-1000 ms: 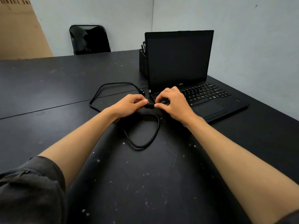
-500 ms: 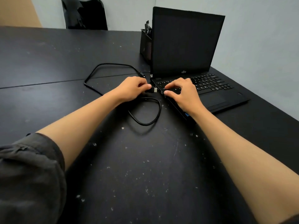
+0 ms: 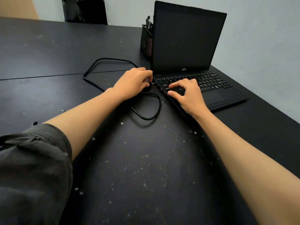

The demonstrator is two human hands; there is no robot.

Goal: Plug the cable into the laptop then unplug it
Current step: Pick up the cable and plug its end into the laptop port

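Leftmost, a dark grey sleeve [image 3: 32, 168] covers the upper part of the left arm, which reaches forward over the black table [image 3: 48, 51], a scuffed surface flecked with pale specks. Further in, the black cable [image 3: 146, 118] lies on the table in two loops: a wide one curves away to the left and back toward the laptop's rear corner, and a smaller one bulges toward the person below the hands. The left hand [image 3: 131, 84] has its fingers curled closed around the cable's plug end, held right at the left edge of the laptop [image 3: 186, 46]; whether the plug is seated in a port or only just beside it cannot be told, since the fingers hide it. Behind the laptop's left side stands a black pen holder [image 3: 146, 44] with dark items sticking out. The laptop is open, its screen dark. The right hand [image 3: 188, 95] rests palm down on the left part of the keyboard, fingers spread and grasping nothing, pressing on the base. To the right, a pale wall [image 3: 259, 38] borders the table.
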